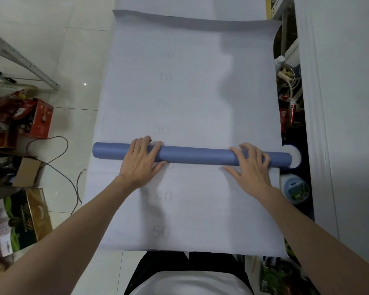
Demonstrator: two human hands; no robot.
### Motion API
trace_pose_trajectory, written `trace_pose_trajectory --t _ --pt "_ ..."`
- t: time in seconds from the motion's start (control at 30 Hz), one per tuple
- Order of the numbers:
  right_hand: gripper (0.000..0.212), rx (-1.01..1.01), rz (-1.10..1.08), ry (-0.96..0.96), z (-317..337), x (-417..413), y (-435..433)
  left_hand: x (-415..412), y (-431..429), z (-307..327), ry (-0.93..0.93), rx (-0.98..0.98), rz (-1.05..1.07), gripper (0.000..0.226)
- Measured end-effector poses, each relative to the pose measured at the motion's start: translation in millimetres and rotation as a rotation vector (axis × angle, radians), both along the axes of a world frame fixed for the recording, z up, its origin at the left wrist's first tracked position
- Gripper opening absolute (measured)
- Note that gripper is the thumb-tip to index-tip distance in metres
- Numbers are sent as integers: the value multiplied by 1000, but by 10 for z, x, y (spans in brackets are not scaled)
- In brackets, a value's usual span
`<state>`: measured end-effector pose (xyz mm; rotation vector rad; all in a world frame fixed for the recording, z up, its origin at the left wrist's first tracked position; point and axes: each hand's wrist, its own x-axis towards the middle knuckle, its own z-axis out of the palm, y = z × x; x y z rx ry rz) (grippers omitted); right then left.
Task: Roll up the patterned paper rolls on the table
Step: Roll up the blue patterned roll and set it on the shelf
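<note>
The blue roll lies crosswise on the white sheet, with the left hand and right hand spread open over it, not clasping; both should push evenly for a tight wrap and flush ends.

Both forearms bare, reaching forward from near edge of bench, angled slightly inward. Left hand palm down, nearer left edge; fingers almost straight, laid across blue roll, tips at its far side; thumb spread rightward along near side. Right hand palm down, nearer right edge; fingers arched, tips pressing top of roll; thumb stretched leftward, lying flat just beside roll.
</note>
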<state>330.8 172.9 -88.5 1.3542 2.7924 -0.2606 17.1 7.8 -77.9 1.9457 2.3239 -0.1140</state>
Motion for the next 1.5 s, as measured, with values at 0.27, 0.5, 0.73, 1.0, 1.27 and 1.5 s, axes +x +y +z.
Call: trace_pose_trajectory --t 0.27,0.5,0.73,1.0,1.27,1.5 --pt "47 -24 -6 12 43 -96 -26 62 -13 -6 47 -7 -66 42" --pt "52 12 54 -12 36 -118 -72 139 -21 -19 35 14 -37 59" --pt "57 -45 33 35 26 -122 -150 149 -97 -58 12 86 -9 56" --pt "42 24 6 39 39 -190 -161 124 -68 -66 12 124 -52 46" --pt "48 89 66 29 17 -174 -246 193 -87 -76 68 121 -70 52" --pt "47 46 98 41 -16 -170 -268 215 -118 -127 51 143 -75 50"
